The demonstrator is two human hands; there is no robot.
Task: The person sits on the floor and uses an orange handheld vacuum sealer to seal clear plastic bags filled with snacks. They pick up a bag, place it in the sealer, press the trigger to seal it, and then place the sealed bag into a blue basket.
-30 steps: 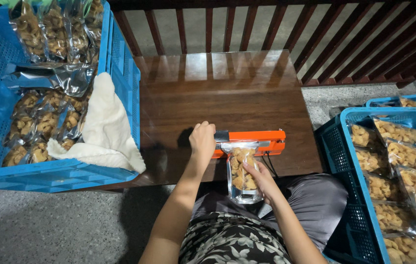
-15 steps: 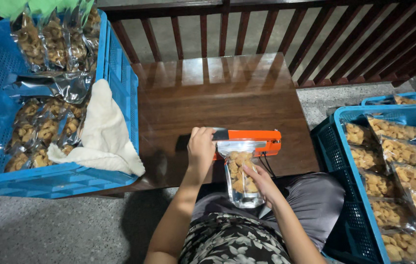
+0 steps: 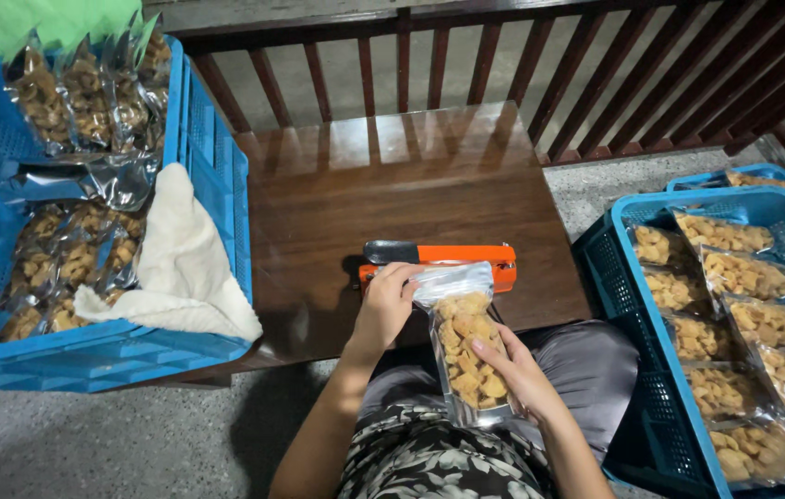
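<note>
A clear bag of golden fried snacks (image 3: 460, 356) hangs over the near edge of the wooden table (image 3: 392, 185), above my lap. My left hand (image 3: 381, 310) pinches the bag's top left corner, right in front of the orange heat sealer (image 3: 466, 255). My right hand (image 3: 520, 374) holds the bag's lower right side, with the fingers spread across its front. The bag's flat top edge lies just before the sealer's jaw, not inside it. The sealer's dark handle end points left.
A blue crate (image 3: 212, 176) at the left holds several filled snack bags and a white cloth (image 3: 180, 268). Another blue crate (image 3: 637, 370) at the right holds several sealed bags. A dark wooden railing (image 3: 466, 55) runs behind the table. Below is a grey concrete floor.
My left hand has come off the sealer's arm and now grips the bag's top corner. The bag's top has slid out of the sealer toward me.
</note>
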